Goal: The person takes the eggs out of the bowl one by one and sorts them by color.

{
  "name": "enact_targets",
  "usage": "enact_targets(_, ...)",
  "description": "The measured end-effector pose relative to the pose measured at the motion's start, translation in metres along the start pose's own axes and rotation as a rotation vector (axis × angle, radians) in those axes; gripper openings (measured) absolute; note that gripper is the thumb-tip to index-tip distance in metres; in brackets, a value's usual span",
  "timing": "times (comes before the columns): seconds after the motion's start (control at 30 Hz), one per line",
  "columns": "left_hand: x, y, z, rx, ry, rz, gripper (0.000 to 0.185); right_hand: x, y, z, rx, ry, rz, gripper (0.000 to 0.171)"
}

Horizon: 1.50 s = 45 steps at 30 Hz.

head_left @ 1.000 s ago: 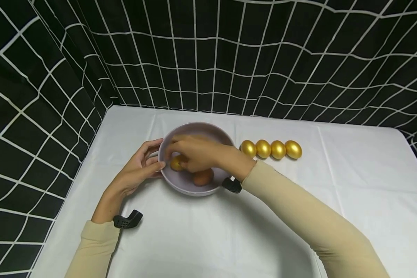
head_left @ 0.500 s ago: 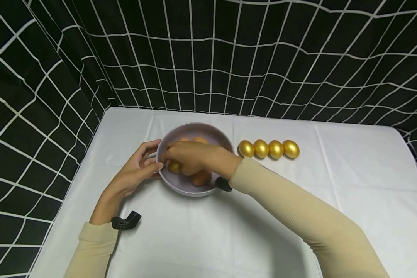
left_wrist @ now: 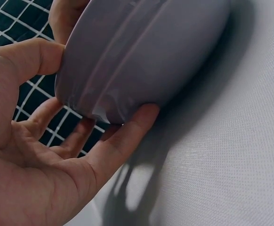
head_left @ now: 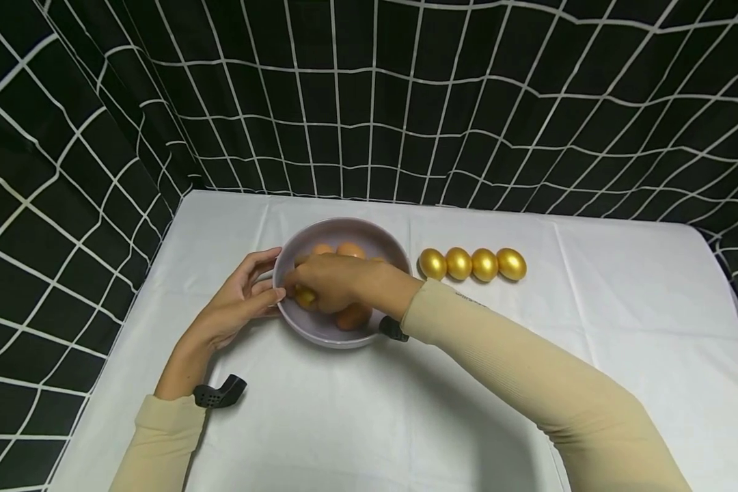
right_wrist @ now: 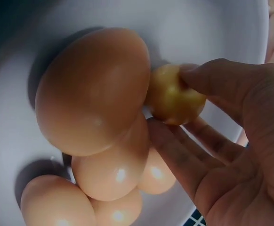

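Gold glossy egg (right_wrist: 174, 96): inside the lilac-grey, shiny round bowl (head_left: 335, 344), near its left side, under your right hand (head_left: 331, 280). Pinch reads clearly in the right wrist view: thumb on one side of the gold egg, fingertips at the other. Long axis hard to call; what shows looks nearly round, so it may point close to the lens. Right beside it, the smooth brown egg that looks largest (right_wrist: 94, 94) overlaps its edge in that view; whether the two shells touch, you cannot tell. Four more brown eggs (right_wrist: 111, 172) cluster past that one, toward the bowl's far side. Your left hand (head_left: 236, 302) has the same side of the bowl from without: thumb at the rim, fingers curled against the outer wall, so little but that wall stands between it and the gold egg. Relation to watch, as judged here: the egg sits left in the bowl, your right forearm lying across to it, while the row of four shiny gold eggs (head_left: 483, 265) lies outside, just beyond your right wrist, on the white-clothed table (head_left: 320, 424).
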State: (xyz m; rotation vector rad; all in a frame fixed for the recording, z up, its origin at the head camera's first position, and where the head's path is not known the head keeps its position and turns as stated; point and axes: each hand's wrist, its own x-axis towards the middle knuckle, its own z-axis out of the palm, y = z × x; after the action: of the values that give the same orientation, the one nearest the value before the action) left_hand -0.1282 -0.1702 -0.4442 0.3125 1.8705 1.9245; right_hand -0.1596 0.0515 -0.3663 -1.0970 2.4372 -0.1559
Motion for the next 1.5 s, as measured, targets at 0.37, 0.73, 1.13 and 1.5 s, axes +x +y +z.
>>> enact_targets(0.37,-0.001,-0.001,-0.003,0.011,0.013,0.004,0.075,0.001,-0.001,-0.001,0.007,0.034,-0.049,0.026)
enact_targets(0.73,0.0,-0.002,0.002,-0.002,0.012,-0.006,0.075,-0.02,0.012,-0.001,0.119,0.158,-0.051,0.043)
enact_targets(1.13,0.005,-0.003,0.003,-0.01,0.012,0.007,0.075,-0.058,0.032,-0.001,0.354,0.4,0.004,0.051)
enact_targets(1.5,0.0,-0.003,0.001,-0.013,0.018,0.013,0.074,-0.107,0.059,0.02,0.665,0.671,0.066,0.047)
